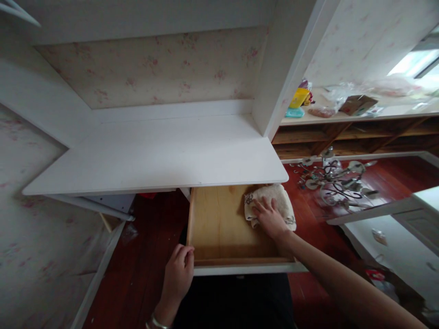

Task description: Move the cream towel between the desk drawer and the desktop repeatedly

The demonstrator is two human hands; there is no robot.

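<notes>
A white desk's wooden drawer (217,224) is pulled out below the desktop. My left hand (179,269) is closed on its front left corner, the fingers curled over the edge. On the drawer's right side lies a folded cream cloth (284,203) with a dark pattern along its border, partly hanging over the side wall. My right hand (269,217) rests flat on this cloth with its fingers spread. The drawer's bare wooden bottom shows to the left of the cloth.
The white desktop (178,153) overhangs the drawer's back. On the red wooden floor to the right sits a chandelier (343,178) with several arms. Beyond is a low shelf unit (360,132) bearing a yellow container (299,98) and a cardboard box (357,104). White furniture (394,237) stands at right.
</notes>
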